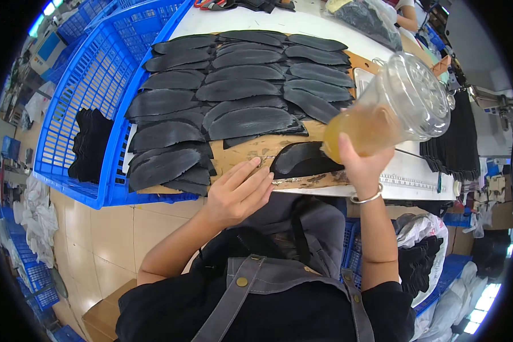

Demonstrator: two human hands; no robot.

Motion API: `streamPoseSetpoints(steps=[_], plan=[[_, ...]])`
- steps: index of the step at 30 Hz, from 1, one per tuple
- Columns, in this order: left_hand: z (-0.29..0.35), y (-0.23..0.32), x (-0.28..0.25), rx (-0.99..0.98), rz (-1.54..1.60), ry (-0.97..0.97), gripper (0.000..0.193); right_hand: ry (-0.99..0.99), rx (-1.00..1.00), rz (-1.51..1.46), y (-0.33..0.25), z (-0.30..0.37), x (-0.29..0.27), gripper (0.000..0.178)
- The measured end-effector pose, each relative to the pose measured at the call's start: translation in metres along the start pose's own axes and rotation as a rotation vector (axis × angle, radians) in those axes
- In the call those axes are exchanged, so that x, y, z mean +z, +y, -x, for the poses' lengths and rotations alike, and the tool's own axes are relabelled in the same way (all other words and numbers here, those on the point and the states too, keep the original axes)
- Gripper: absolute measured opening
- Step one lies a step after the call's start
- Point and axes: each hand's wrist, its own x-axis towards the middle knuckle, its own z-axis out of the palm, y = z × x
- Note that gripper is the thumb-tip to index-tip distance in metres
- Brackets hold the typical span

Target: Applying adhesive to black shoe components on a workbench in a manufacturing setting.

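My right hand (366,165) is wrapped round a clear jar (402,94) with cloudy yellow liquid in its lower left part. The jar is tilted, its wide clear end towards the upper right. Just left of it, a single black curved piece (296,158) lies at the front of the brown board (239,153); the jar hides its right end. My left hand (238,192) rests on the board with its fingers stretched out, fingertips beside the left tip of that piece. Farther back, overlapping black curved pieces (246,88) lie in rows across the board.
Left of the board stands a blue plastic crate (74,122) with a stack of wavy black pieces (89,145). A ruler strip (410,181) runs along the table's front right. Dark pieces (453,134) hang over the right side. At the far right, another person's arm (406,17) shows.
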Motion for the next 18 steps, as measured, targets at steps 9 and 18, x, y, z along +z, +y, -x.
streamPoseSetpoints(steps=[9, 18], plan=[[-0.002, -0.002, -0.005, 0.013, -0.002, 0.015, 0.023, 0.137, -0.036, -0.072, -0.041, 0.008, -0.028, 0.063], [-0.001, 0.002, -0.003, -0.030, -0.013, -0.120, 0.018, -0.310, 0.475, -0.528, -0.035, 0.031, 0.042, 0.088]])
